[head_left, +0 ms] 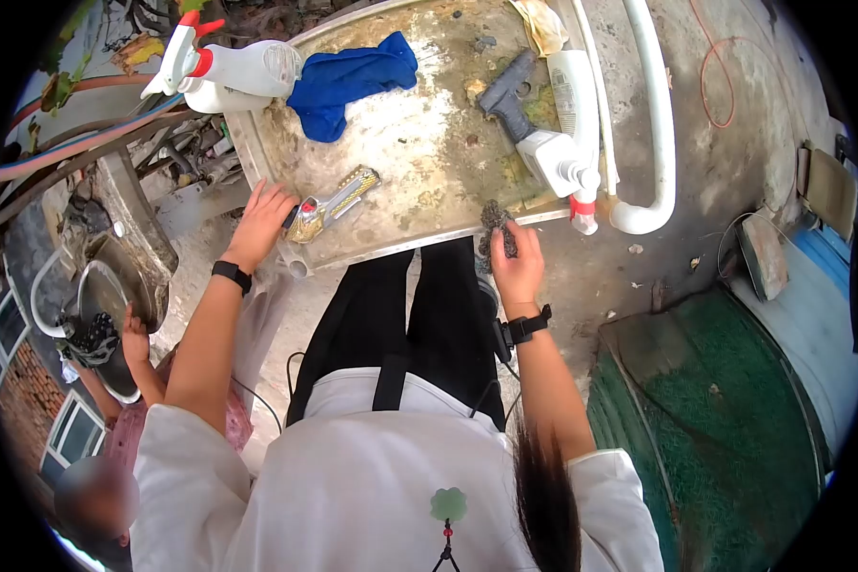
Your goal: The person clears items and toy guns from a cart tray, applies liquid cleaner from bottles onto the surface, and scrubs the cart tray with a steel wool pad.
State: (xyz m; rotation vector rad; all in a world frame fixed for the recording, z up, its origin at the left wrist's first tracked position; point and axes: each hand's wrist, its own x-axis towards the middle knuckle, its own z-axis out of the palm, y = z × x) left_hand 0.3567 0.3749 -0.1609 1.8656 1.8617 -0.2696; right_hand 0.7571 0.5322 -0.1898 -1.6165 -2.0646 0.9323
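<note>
My right hand (pixel 518 264) is closed round a dark grey, curly scouring pad (pixel 494 227) at the front edge of a dirty, wet-looking tabletop (pixel 419 214). At the table's left front corner, my left hand (pixel 264 221) has its fingers spread, the fingertips at the dark end of a patterned gold and silver object (pixel 334 205) with a red spot. Whether the fingers grip that end is hard to make out. Farther back lie a crumpled blue cloth (pixel 351 81) and a dark grey spray-gun-shaped object (pixel 512 98).
A white spray bottle (pixel 248 69) is at the back left; white bottles (pixel 567 114) lie on the right beside a bent white pipe (pixel 660 124). Another person (pixel 143 381) is at the lower left near a round basin (pixel 114 286). A green mat (pixel 715 410) is at the right.
</note>
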